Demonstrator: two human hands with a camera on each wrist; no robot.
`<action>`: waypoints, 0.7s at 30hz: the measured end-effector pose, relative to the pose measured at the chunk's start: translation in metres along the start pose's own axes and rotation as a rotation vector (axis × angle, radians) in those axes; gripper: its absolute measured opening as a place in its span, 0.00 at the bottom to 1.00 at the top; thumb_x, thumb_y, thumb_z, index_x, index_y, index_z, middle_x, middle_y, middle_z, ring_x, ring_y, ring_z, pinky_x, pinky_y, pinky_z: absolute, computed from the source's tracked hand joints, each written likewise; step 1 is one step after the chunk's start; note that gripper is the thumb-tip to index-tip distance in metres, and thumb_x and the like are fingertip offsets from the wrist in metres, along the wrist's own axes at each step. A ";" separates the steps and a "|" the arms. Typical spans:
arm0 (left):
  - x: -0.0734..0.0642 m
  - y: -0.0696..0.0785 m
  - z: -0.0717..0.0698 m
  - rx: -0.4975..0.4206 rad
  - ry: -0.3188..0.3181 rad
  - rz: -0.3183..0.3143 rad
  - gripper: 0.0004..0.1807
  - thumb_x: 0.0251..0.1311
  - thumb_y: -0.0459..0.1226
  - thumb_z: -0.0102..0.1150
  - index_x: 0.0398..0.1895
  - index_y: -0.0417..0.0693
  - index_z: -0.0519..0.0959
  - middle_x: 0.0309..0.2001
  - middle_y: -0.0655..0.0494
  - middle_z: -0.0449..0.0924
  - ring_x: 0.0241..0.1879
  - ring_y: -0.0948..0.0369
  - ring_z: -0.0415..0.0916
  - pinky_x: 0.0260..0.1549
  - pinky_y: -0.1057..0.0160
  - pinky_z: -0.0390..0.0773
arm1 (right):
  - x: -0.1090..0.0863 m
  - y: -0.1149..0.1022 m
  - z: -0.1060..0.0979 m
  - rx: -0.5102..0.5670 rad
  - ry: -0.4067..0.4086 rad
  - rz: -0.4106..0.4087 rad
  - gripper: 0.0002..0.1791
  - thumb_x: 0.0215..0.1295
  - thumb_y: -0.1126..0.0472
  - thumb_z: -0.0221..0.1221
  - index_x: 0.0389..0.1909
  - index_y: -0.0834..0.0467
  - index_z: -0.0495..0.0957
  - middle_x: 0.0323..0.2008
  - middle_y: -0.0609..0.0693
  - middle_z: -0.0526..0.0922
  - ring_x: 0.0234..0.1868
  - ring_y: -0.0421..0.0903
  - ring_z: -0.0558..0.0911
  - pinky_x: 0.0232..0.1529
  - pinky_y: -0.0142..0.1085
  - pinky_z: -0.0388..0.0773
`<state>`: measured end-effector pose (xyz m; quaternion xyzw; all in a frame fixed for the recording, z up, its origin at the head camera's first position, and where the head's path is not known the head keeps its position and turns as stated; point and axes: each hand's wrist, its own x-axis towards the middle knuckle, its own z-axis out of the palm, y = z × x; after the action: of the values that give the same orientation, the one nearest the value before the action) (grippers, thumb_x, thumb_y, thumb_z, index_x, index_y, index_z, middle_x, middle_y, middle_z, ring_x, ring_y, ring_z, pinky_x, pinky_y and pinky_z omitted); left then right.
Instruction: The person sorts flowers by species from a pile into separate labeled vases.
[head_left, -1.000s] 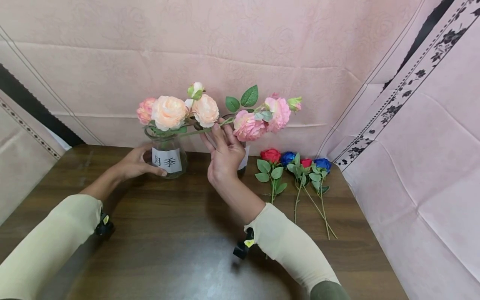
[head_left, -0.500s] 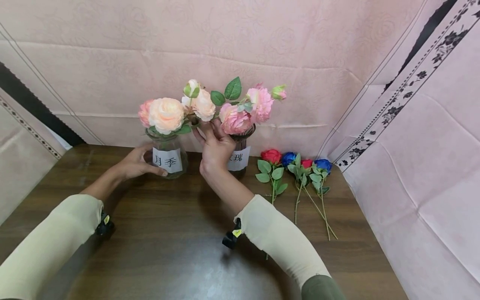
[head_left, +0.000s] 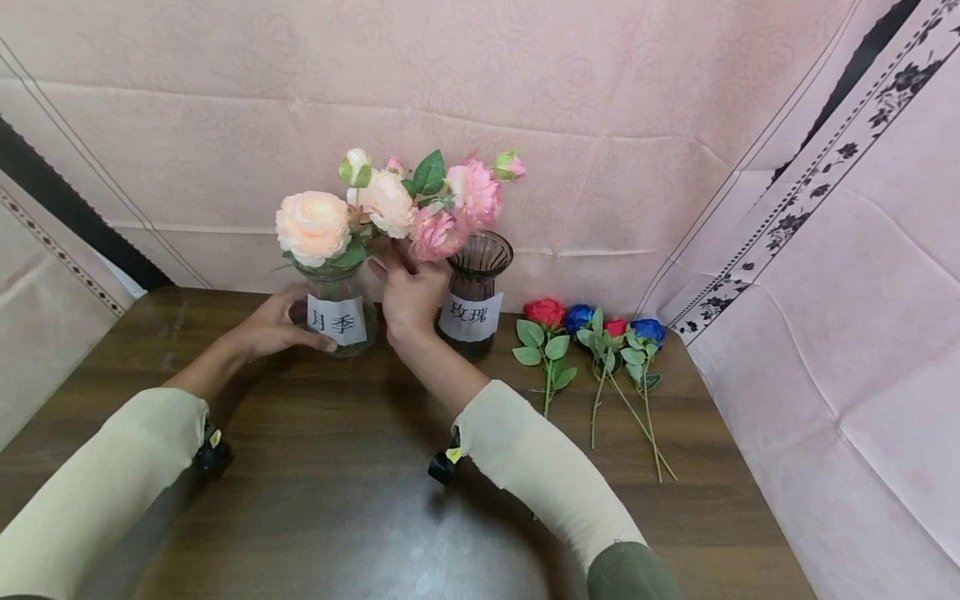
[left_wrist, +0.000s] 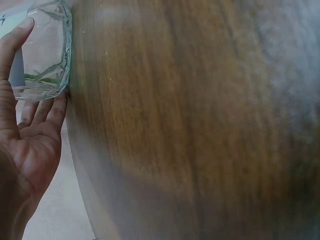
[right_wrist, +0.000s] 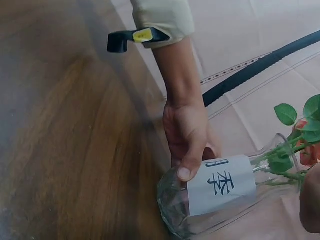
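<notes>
My left hand holds the clear glass vase, which carries a white paper label, thumb across its front and fingers behind. In the left wrist view a green stem end shows through the glass near the base. Peach flowers stand in this vase. My right hand pinches the stem of a pink flower spray close beside the vase mouth; its blooms lean right and overlap the dark vase in the head view. Petals and leaves hide the fingertips. At the right wrist view's edge, only part of the right hand shows.
A dark ribbed glass vase with its own label stands right of my right hand. Farther right on the wooden table lie a red rose, a blue rose and others. A pink cloth hangs behind.
My right hand has moved left with the pink flower spray toward the clear vase, uncovering the dark vase. The peach blooms have shifted slightly. My left hand stays on the vase.
</notes>
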<state>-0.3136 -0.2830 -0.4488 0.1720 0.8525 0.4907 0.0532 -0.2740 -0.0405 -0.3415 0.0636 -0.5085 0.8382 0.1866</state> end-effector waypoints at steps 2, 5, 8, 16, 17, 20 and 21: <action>0.000 0.000 0.000 -0.006 0.002 0.007 0.47 0.53 0.30 0.89 0.77 0.40 0.75 0.62 0.55 0.88 0.57 0.71 0.85 0.58 0.71 0.84 | 0.000 0.004 0.002 -0.070 -0.007 0.005 0.16 0.74 0.70 0.72 0.60 0.66 0.91 0.56 0.65 0.93 0.46 0.36 0.91 0.56 0.44 0.94; 0.001 0.000 0.000 -0.016 0.000 0.009 0.47 0.53 0.30 0.89 0.77 0.41 0.75 0.61 0.58 0.88 0.57 0.71 0.85 0.58 0.71 0.84 | -0.001 0.012 0.006 -0.137 -0.002 0.027 0.15 0.73 0.67 0.74 0.58 0.64 0.92 0.56 0.62 0.94 0.53 0.37 0.92 0.58 0.35 0.90; 0.001 -0.001 0.000 -0.015 -0.002 0.004 0.47 0.54 0.30 0.89 0.78 0.42 0.74 0.63 0.55 0.87 0.58 0.71 0.84 0.58 0.71 0.84 | -0.003 0.021 0.008 -0.150 0.001 0.049 0.14 0.73 0.68 0.73 0.57 0.64 0.92 0.56 0.61 0.94 0.58 0.42 0.92 0.60 0.31 0.88; 0.002 0.000 0.001 -0.016 -0.008 0.000 0.49 0.55 0.30 0.88 0.80 0.43 0.73 0.65 0.41 0.86 0.56 0.69 0.86 0.57 0.70 0.86 | -0.011 0.040 0.011 -0.267 -0.037 0.065 0.15 0.75 0.62 0.73 0.59 0.57 0.93 0.61 0.54 0.89 0.56 0.33 0.84 0.55 0.28 0.85; 0.002 0.000 0.001 -0.015 -0.008 -0.001 0.49 0.55 0.30 0.88 0.81 0.44 0.72 0.65 0.41 0.86 0.56 0.69 0.86 0.56 0.69 0.86 | -0.013 0.041 0.009 -0.308 -0.052 0.061 0.15 0.76 0.61 0.72 0.60 0.55 0.92 0.62 0.53 0.87 0.56 0.33 0.82 0.55 0.28 0.84; 0.001 0.000 0.000 -0.008 -0.013 -0.012 0.50 0.55 0.31 0.88 0.81 0.45 0.72 0.66 0.40 0.86 0.56 0.68 0.87 0.56 0.69 0.86 | -0.018 0.042 0.000 -0.405 -0.116 0.042 0.18 0.80 0.55 0.68 0.66 0.52 0.90 0.66 0.54 0.85 0.54 0.34 0.82 0.55 0.30 0.83; 0.001 0.000 0.000 0.001 -0.012 -0.016 0.50 0.56 0.32 0.88 0.81 0.45 0.72 0.67 0.40 0.86 0.57 0.67 0.86 0.57 0.70 0.85 | -0.019 0.042 -0.004 -0.436 -0.133 0.041 0.19 0.81 0.53 0.68 0.68 0.51 0.89 0.67 0.54 0.85 0.53 0.34 0.83 0.54 0.31 0.83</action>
<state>-0.3143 -0.2823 -0.4485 0.1681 0.8538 0.4888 0.0622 -0.2715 -0.0595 -0.3837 0.0664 -0.6900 0.7061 0.1447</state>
